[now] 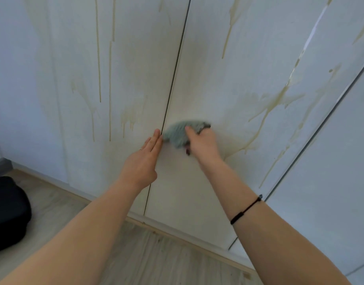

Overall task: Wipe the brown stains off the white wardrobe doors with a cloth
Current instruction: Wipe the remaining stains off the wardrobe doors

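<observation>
Left hand: your left hand point(145, 159) is released, its fingers straight and together. It is pressed flat on the left white wardrobe door point(135, 68), with the fingertips just beside the dark vertical seam point(172, 83) between the doors.
Ring: a thin ring point(141, 149) sits on one finger of that hand.
Right hand: your right hand point(204, 146) grasps the fluffy grey-green cloth point(176, 133) with its fingers curled over it; the hand is blurred.
Cloth: you hold it against the right white wardrobe door point(214, 75), just right of the seam and close to your left fingertips. You cannot tell whether they touch.
Brown stains: thin pale brown drip streaks point(99, 58) run down the left door. A wider brown splash with runs point(267, 108) spreads on the right door, above and to the right of the cloth.
Bracelet: a thin black cord bracelet point(246, 210) circles your right forearm.
Third door: another white door point(331, 192) stands at the right.
Floor: a pale wood-grain floor point(156, 254) lies below the doors, with a black rounded bag point(8, 210) on it at the far left.
</observation>
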Demonstrator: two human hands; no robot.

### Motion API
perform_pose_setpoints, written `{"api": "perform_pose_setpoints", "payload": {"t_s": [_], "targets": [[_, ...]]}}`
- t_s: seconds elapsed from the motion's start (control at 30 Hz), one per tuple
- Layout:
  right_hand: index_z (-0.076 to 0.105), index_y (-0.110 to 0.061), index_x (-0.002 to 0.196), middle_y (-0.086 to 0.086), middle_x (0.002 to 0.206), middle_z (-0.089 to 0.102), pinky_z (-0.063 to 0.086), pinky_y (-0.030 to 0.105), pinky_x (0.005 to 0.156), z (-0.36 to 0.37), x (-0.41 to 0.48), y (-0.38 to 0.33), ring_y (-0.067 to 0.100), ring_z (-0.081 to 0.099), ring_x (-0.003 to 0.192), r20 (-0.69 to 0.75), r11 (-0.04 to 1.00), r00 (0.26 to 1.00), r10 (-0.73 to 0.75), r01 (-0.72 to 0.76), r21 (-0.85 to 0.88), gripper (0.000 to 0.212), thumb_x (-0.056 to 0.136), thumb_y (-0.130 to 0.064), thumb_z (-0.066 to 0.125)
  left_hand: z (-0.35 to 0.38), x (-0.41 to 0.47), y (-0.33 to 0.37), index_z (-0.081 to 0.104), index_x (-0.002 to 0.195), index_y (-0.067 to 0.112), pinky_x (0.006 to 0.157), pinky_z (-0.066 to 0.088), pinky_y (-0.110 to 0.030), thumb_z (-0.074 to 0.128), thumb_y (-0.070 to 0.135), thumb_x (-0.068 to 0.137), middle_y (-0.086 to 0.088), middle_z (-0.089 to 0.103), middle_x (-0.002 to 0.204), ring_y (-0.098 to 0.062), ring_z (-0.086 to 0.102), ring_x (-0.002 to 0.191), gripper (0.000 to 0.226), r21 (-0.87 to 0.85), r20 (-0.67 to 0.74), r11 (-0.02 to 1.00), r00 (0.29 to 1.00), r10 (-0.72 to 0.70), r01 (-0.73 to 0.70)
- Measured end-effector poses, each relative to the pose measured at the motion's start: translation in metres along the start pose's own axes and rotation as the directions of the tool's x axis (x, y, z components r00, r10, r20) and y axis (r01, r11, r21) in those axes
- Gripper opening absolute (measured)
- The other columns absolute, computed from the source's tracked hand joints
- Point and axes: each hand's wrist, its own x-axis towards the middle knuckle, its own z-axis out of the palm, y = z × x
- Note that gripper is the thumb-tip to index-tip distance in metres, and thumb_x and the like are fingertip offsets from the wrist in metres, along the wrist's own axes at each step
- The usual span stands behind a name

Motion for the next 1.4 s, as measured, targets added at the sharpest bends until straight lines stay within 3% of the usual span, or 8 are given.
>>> {"api": "perform_pose_setpoints", "payload": {"t_s": [0.13,0.33,0.57,0.67,0.83,1.07,1.3,1.4], "targets": [[0.069,-0.015,0.093,0.004,0.095,0.074,0.061,0.032,0.068,0.008,0.01,-0.03,0.013,0.073,0.084,0.012,0.925,1.0,-0.018,0.012,0.38,0.014,0.1,-0.011,0.058,0.002,0.001,0.006,-0.001,0.161,0.018,0.079,0.052,-0.029,0.053,-0.006,0.073,0.011,-0.022,0.164,-0.02,0.025,0.15,0.106,-0.022,0.01,1.0,1.0,-0.02,0.02],[0.067,-0.009,0.115,0.015,0.117,0.07,0.061,0.045,0.079,0.031,-0.028,0.053,0.03,0.069,0.102,0.223,0.969,0.944,0.242,-0.244,-0.019,0.018,0.101,-0.016,0.058,0.005,-0.005,-0.004,0.015,0.16,0.012,0.069,0.051,-0.031,0.057,-0.003,0.073,0.007,-0.018,0.166,-0.021,0.039,0.142,0.098,0.035,0.05,0.999,0.999,0.0,-0.001],[0.063,-0.005,0.1,0.023,0.112,0.068,0.06,0.052,0.081,-0.029,-0.053,0.099,0.035,0.069,0.099,0.138,0.885,0.901,0.411,-0.358,-0.297,0.009,0.1,-0.013,0.058,-0.001,-0.009,0.01,0.005,0.159,0.005,0.109,0.041,-0.042,0.053,0.005,0.084,-0.009,-0.013,0.167,-0.025,0.014,0.153,0.089,0.234,0.007,0.971,0.999,-0.053,0.05],[0.065,-0.006,0.087,0.021,0.096,0.072,0.06,0.049,0.076,-0.079,-0.046,0.074,0.031,0.071,0.085,0.079,0.894,0.958,0.276,-0.225,-0.388,0.022,0.099,-0.024,0.061,-0.003,-0.002,0.031,-0.001,0.158,0.001,0.115,0.033,-0.048,0.053,0.008,0.083,-0.016,-0.012,0.166,-0.031,0.01,0.154,0.093,0.311,-0.082,0.945,0.993,-0.084,0.106],[0.077,-0.019,0.084,0.001,0.09,0.078,0.062,0.037,0.064,-0.146,-0.029,0.024,0.018,0.075,0.083,-0.165,0.997,0.986,0.031,-0.018,0.077,0.018,0.091,-0.033,0.068,-0.003,0.01,0.06,-0.012,0.155,-0.003,0.112,0.037,-0.046,0.058,0.012,0.086,-0.018,-0.02,0.164,-0.032,0.008,0.154,0.099,0.257,-0.036,0.947,0.981,-0.192,0.195],[0.067,0.001,0.091,0.022,0.093,0.07,0.056,0.047,0.078,-0.115,-0.081,0.118,0.033,0.068,0.085,-0.02,0.78,0.931,0.364,-0.317,-0.54,0.032,0.099,-0.03,0.061,-0.011,0.013,0.049,-0.011,0.157,0.005,0.1,0.049,-0.039,0.055,0.003,0.082,-0.009,-0.027,0.163,-0.029,0.013,0.153,0.1,0.176,0.018,0.972,0.987,-0.159,0.153],[0.054,-0.019,0.053,-0.015,0.05,0.057,0.044,0.02,0.05,-0.105,-0.027,-0.004,0.001,0.056,0.049,-0.299,0.933,0.919,-0.256,0.153,-0.326,0.048,0.095,-0.042,0.06,-0.002,0.01,0.046,-0.011,0.158,0.009,0.093,0.055,-0.039,0.057,-0.004,0.077,-0.001,-0.031,0.162,-0.029,0.01,0.154,0.107,0.083,0.009,0.985,0.988,-0.155,0.153],[0.071,-0.011,0.074,-0.011,0.071,0.07,0.053,0.023,0.063,-0.075,-0.026,0.009,0.006,0.067,0.069,-0.176,0.932,0.959,-0.222,0.155,-0.327,0.037,0.097,-0.038,0.059,-0.005,0.01,0.043,-0.01,0.159,0.011,0.095,0.054,-0.039,0.059,-0.003,0.078,0.001,-0.03,0.163,-0.027,0.011,0.154,0.107,0.089,-0.008,0.984,0.988,-0.152,0.152]]}}
